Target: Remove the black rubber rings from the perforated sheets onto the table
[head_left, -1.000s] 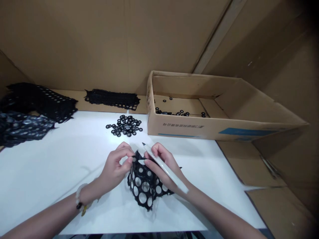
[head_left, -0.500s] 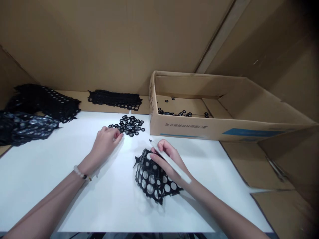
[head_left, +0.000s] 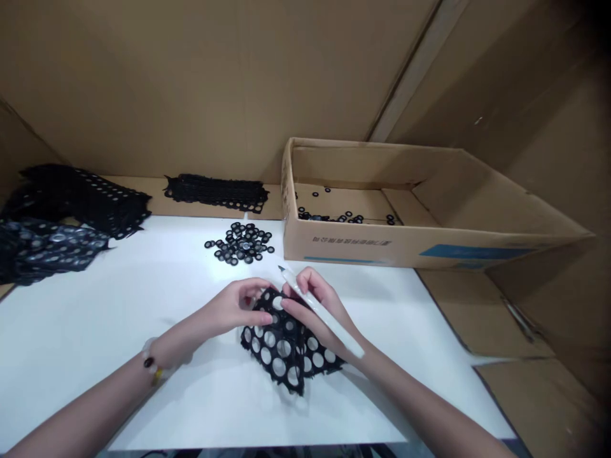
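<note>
A black sheet with rows of round holes [head_left: 284, 348] is bent between my hands above the white table. My right hand [head_left: 322, 305] is closed, gripping the sheet's upper edge while also holding a white pen-like tool [head_left: 329, 318] with a dark pointed tip. My left hand [head_left: 241, 308] has its thumb on the front of the sheet's upper left corner and its fingers behind, pinching it. Whether a small ring is also in those fingers is hidden. Beyond my hands lies a pile of small black rings [head_left: 243, 243] on the table.
An open cardboard box [head_left: 353, 242] stands at the back right with several black rings inside. A stack of black perforated sheets [head_left: 214, 193] lies at the back. More such sheets [head_left: 57, 248] are heaped at the left. Cardboard walls [head_left: 191, 83] enclose the table [head_left: 191, 394].
My left hand has moved from the ring pile toward me and right, onto the perforated sheet. My right hand still holds the sheet and the white tool.
</note>
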`<act>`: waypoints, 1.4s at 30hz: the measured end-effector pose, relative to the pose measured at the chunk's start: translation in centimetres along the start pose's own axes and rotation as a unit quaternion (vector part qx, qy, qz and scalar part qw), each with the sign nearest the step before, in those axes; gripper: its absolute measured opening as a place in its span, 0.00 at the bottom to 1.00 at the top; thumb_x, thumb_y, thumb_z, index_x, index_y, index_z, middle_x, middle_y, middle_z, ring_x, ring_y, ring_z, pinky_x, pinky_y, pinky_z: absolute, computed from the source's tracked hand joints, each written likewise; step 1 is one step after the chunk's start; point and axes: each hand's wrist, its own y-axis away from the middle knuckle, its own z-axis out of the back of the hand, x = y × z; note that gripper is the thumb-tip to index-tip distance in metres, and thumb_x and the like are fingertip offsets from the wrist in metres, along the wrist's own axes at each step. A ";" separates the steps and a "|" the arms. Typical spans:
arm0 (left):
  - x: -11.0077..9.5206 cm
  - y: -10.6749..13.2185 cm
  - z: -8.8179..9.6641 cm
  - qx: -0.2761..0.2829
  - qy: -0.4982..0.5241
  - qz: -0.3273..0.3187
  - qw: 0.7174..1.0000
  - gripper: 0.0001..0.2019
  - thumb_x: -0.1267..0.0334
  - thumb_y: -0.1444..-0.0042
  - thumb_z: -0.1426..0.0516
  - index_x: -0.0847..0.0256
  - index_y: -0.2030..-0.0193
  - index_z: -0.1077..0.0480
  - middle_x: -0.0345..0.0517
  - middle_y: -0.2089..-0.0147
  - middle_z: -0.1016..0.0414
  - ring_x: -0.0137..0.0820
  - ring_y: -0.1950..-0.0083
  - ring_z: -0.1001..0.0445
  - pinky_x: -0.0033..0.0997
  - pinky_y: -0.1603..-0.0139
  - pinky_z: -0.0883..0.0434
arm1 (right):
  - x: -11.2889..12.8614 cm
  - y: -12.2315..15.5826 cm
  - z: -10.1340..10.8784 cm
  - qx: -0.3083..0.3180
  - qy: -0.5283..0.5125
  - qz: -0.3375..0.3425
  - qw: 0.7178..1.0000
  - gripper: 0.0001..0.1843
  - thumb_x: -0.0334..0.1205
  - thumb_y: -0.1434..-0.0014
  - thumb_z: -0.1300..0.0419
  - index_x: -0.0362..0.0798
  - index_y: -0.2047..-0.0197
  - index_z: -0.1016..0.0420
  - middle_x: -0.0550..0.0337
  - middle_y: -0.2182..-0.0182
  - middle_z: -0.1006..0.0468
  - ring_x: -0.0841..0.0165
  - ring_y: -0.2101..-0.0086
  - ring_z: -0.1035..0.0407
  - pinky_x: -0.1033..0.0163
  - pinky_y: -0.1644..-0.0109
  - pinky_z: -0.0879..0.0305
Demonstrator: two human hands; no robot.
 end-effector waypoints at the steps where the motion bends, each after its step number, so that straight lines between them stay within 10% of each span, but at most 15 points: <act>1: -0.2 0.0 0.0 0.006 0.018 0.011 1.000 0.20 0.56 0.55 0.34 0.63 0.57 0.31 0.42 0.65 0.29 0.31 0.63 0.32 0.29 0.62 0.36 | 0.0 0.0 0.1 0.006 -0.001 -0.009 1.000 0.17 0.39 0.42 0.39 0.51 0.68 0.48 0.64 0.67 0.33 0.71 0.69 0.41 0.66 0.64 0.45; 10: -2.6 1.2 0.4 -0.089 0.140 0.026 0.986 0.17 0.62 0.53 0.34 0.58 0.61 0.37 0.36 0.67 0.32 0.27 0.66 0.32 0.23 0.65 0.36 | 0.8 -0.6 1.5 0.130 0.077 -0.071 0.986 0.17 0.35 0.50 0.38 0.51 0.68 0.47 0.69 0.74 0.46 0.72 0.73 0.51 0.68 0.71 0.52; 26: -2.0 1.2 -1.1 -0.182 -0.047 -0.094 0.978 0.18 0.62 0.48 0.38 0.55 0.53 0.39 0.42 0.60 0.29 0.32 0.58 0.30 0.29 0.59 0.34 | 0.3 -0.3 0.8 0.002 0.064 -0.050 0.997 0.23 0.37 0.52 0.33 0.50 0.71 0.49 0.71 0.77 0.46 0.73 0.75 0.52 0.68 0.72 0.53; 28: -1.7 1.4 -1.4 -0.253 -0.180 -0.177 0.934 0.21 0.63 0.47 0.38 0.54 0.49 0.39 0.47 0.51 0.33 0.36 0.50 0.33 0.33 0.54 0.35 | 0.1 -0.3 0.9 -0.010 0.065 -0.047 0.997 0.22 0.36 0.52 0.34 0.50 0.71 0.50 0.71 0.77 0.46 0.73 0.75 0.52 0.68 0.72 0.53; 31: -1.5 1.8 -1.4 -0.360 -0.385 -0.309 0.791 0.16 0.64 0.51 0.35 0.56 0.56 0.34 0.46 0.56 0.36 0.37 0.53 0.36 0.35 0.55 0.37 | 0.0 -0.3 1.0 -0.033 0.055 -0.056 0.996 0.22 0.36 0.51 0.35 0.50 0.71 0.50 0.72 0.77 0.47 0.73 0.75 0.53 0.68 0.72 0.53; 34: -1.6 2.1 -1.5 -0.319 -0.513 -0.384 0.699 0.08 0.67 0.50 0.36 0.57 0.67 0.33 0.40 0.69 0.33 0.33 0.64 0.38 0.37 0.58 0.42 | 0.0 -0.2 0.9 -0.051 0.046 -0.062 0.996 0.24 0.37 0.52 0.33 0.50 0.72 0.51 0.72 0.77 0.47 0.74 0.75 0.53 0.68 0.71 0.53; 42: -1.7 2.0 -2.2 -0.204 -0.482 -0.335 0.784 0.02 0.69 0.46 0.46 0.61 0.69 0.35 0.44 0.73 0.29 0.35 0.65 0.38 0.37 0.62 0.40 | 0.1 0.0 -0.1 -0.036 0.023 -0.079 0.996 0.24 0.38 0.54 0.32 0.50 0.73 0.50 0.72 0.78 0.47 0.73 0.75 0.53 0.68 0.72 0.53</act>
